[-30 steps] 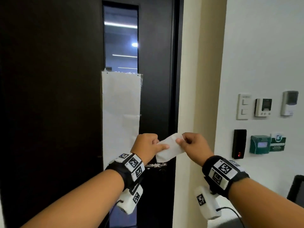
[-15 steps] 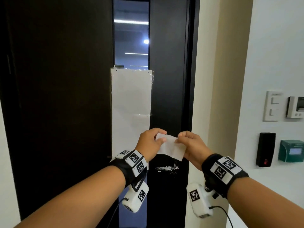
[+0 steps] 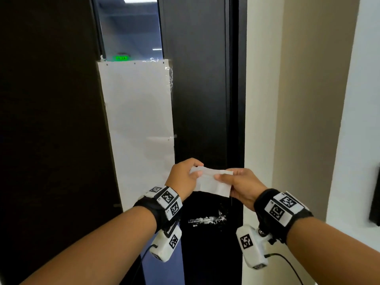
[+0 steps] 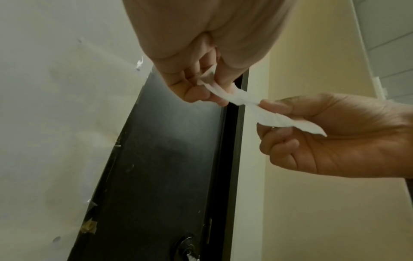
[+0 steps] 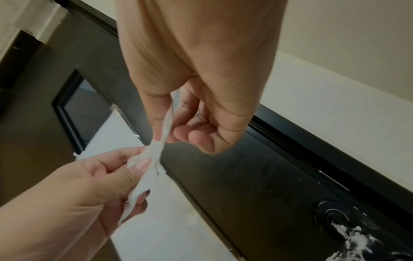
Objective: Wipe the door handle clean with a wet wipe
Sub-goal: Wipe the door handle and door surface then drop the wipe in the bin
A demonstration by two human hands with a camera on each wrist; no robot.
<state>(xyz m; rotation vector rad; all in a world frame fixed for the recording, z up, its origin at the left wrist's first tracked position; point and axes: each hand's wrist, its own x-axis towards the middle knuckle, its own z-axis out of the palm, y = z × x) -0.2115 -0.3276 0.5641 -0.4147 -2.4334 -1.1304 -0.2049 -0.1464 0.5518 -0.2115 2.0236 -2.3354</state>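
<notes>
A white wet wipe [image 3: 211,183] is stretched between both hands in front of a dark door [image 3: 197,99]. My left hand [image 3: 183,177] pinches its left end between thumb and fingers. My right hand [image 3: 240,185] pinches its right end. In the left wrist view the wipe [image 4: 243,104] runs from my left hand [image 4: 201,88] to my right hand [image 4: 312,134]. Below the hands, the black door handle [image 3: 207,220] is smeared with white residue; the smeared handle [image 5: 348,234] also shows low in the right wrist view.
White paper [image 3: 137,124] is taped over the lower part of the door's narrow glass panel [image 3: 129,27]. A cream door frame and wall [image 3: 287,99] stand to the right. A dark wall device [image 3: 375,194] shows at the right edge.
The view has shifted left and closer to the door, so the wall switches left the picture. Both hands still hold the wipe, which is now spread flatter between them.
</notes>
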